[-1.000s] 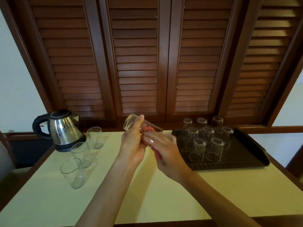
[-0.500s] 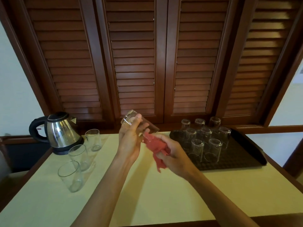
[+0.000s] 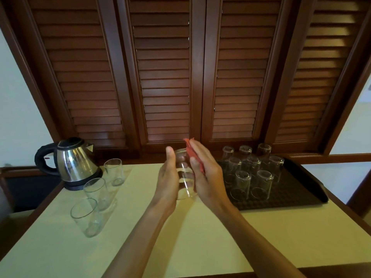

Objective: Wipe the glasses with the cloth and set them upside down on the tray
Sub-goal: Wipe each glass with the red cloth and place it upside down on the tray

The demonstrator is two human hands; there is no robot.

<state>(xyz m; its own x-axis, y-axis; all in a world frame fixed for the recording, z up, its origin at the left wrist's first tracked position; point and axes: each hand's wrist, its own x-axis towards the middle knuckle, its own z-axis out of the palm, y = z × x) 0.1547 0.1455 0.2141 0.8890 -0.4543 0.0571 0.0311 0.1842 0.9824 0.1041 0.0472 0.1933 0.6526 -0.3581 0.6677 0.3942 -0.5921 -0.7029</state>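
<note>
**Desk:** What are the hands doing?

**Photographer:** The left hand (image 3: 167, 182) curls around a clear cylindrical drinking glass (image 3: 183, 175) above the pale yellow tabletop (image 3: 200, 237), steadying it. The right hand (image 3: 206, 177), fingers straight, presses a red cloth (image 3: 193, 155) flat against its side to wipe it.

**Desk:** And the rest?

**Photographer:** Eight wiped glasses (image 3: 251, 169) stand inverted on the dark rectangular tray (image 3: 305, 187), likely to drain. Three upright glasses (image 3: 96, 195) wait beside a steel electric kettle (image 3: 74, 161).
</note>
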